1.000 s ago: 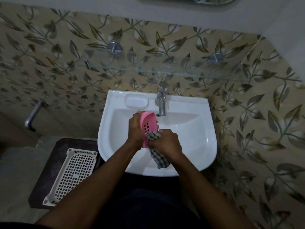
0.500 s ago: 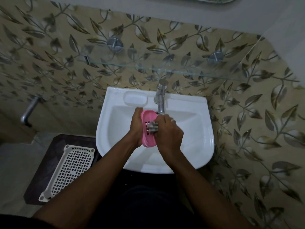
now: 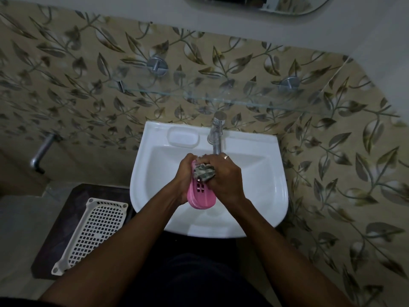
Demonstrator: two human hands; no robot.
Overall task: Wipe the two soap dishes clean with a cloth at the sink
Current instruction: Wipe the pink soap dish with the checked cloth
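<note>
One white sink (image 3: 261, 196) fills the middle of the view, fixed to a wall of leaf-patterned tiles (image 3: 66, 85), and everything here reads off that sink. Above it runs one glass shelf (image 3: 199, 97) on two round metal mounts, and higher up the lower edge of one mirror (image 3: 254, 5) just shows. Left of the sink and lower down, one white plastic basket (image 3: 93, 231) with a grid of holes lies tilted on a dark mat (image 3: 57, 218), and one metal pipe (image 3: 42, 151) juts from the wall further left. At the back rim of the sink stands one chrome tap (image 3: 217, 134), spout reaching forward over the bowl; beside it on the left sits one moulded soap recess (image 3: 183, 136) in the rim. Two bare forearms come up from the bottom edge and meet over the bowl. Left hand (image 3: 183, 176) is wrapped round one pink soap dish (image 3: 200, 193), held on its edge with the slotted inner face turned toward the right hand, fingers closed on its back. Right hand (image 3: 223, 176), one ring on a finger, has its fingers bunched tight on one checked cloth (image 3: 203, 171), pressing it into the far end of the dish, right under the spout. Only one soap dish is in sight; a second does not show.
</note>
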